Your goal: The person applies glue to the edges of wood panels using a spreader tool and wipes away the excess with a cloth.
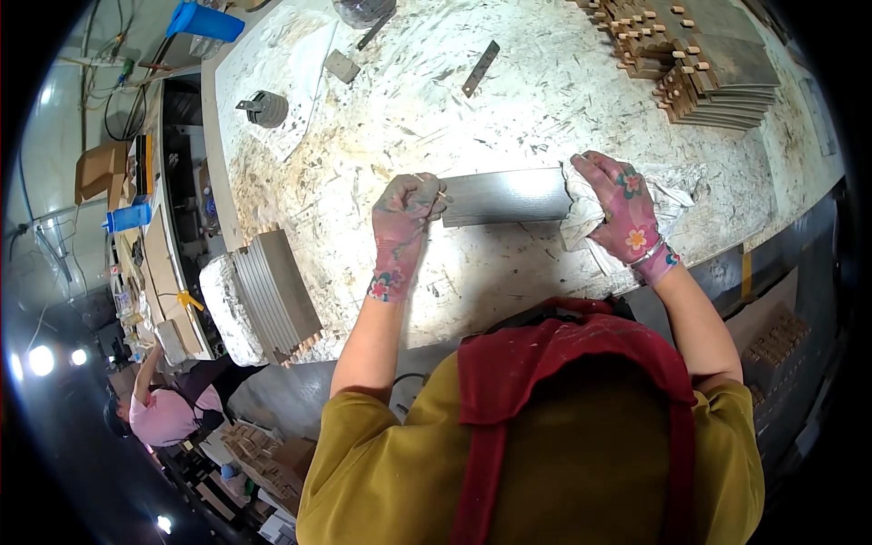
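On the stained white table (409,118), with the metal plate (504,197) as the clock's centre, the larger stack (713,77) sits at two o'clock and the smaller stack (286,291) at eight, probably to keep both within reach. Toward three o'clock the cloth (581,216) is bunched between palm and plate, likely as padding; the right hand (625,202) grips it with bent fingers, while at nine the left hand's (402,209) curled fingers pinch the plate's end, seemingly to steady it.

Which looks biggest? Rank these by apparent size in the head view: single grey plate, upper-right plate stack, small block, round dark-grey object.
1. Upper-right plate stack
2. Single grey plate
3. Round dark-grey object
4. Small block
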Demonstrator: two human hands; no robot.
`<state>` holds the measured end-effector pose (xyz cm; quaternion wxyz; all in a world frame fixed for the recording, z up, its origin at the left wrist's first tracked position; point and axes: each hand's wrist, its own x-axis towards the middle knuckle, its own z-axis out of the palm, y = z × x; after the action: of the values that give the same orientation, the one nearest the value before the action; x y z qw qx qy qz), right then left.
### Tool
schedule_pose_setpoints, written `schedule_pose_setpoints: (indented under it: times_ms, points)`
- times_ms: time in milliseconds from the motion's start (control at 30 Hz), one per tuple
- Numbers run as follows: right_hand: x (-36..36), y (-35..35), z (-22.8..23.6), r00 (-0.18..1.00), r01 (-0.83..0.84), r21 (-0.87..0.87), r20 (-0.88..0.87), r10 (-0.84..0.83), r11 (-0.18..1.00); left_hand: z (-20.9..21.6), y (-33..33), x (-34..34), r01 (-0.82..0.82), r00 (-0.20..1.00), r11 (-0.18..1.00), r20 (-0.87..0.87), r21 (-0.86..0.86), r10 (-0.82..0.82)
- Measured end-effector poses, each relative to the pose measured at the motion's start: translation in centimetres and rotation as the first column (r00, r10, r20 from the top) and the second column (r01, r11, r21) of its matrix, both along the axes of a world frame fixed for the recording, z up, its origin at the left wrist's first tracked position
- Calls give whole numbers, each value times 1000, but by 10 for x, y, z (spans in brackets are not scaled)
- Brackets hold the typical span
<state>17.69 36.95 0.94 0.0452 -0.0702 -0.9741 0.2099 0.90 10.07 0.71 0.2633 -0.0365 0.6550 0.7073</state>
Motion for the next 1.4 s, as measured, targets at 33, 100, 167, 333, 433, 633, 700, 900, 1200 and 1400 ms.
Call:
schedule_pose_setpoints:
  times_ms: [33, 100, 167, 333, 433, 633, 700, 900, 1200, 1400]
  points:
    - [0, 0, 0, 1000, 1, 0, 1, -1, 1000, -1, -1, 0, 3, 1000, 1000, -30, 9, -2]
    - [0, 0, -1, 1000, 3, -2, 0, -3, 1000, -2, -1, -1, 6, 998, 1000, -60, 18, -5]
    - [1, 0, -3, 1000, 8, 5, 5, -8, 1000, 0, 0, -2, 7, 999, 1000, -43, -20, -8]
    - [1, 0, -5, 1000, 5, -3, -4, -5, 1000, 2, 3, -2, -5, 999, 1000, -36, 27, 5]
    - [1, 0, -4, 1000, 4, -5, -16, -4, 1000, 0, 2, -5, 6, 999, 1000, -41, 25, -5]
    - [1, 0, -1, 1000, 11, -14, 24, -11, 1000, 10, 19, -9, 46, 995, 999, -84, -1, -46]
    - [2, 0, -2, 1000, 7, 6, -7, -7, 1000, 1, 22, -12, 81, 988, 997, -136, 5, -79]
    - [0, -1, 0, 999, 18, -2, 32, -18, 1000, -5, 29, -17, 55, 997, 997, -43, -50, -57]
    - [0, -1, -2, 1000, 22, -14, 5, -22, 1000, 5, 37, -10, -20, 999, 999, -42, -38, 19]
    - [0, -1, -2, 999, 18, -15, -27, -19, 1000, 9, 35, -10, -54, 999, 999, -6, -6, 54]
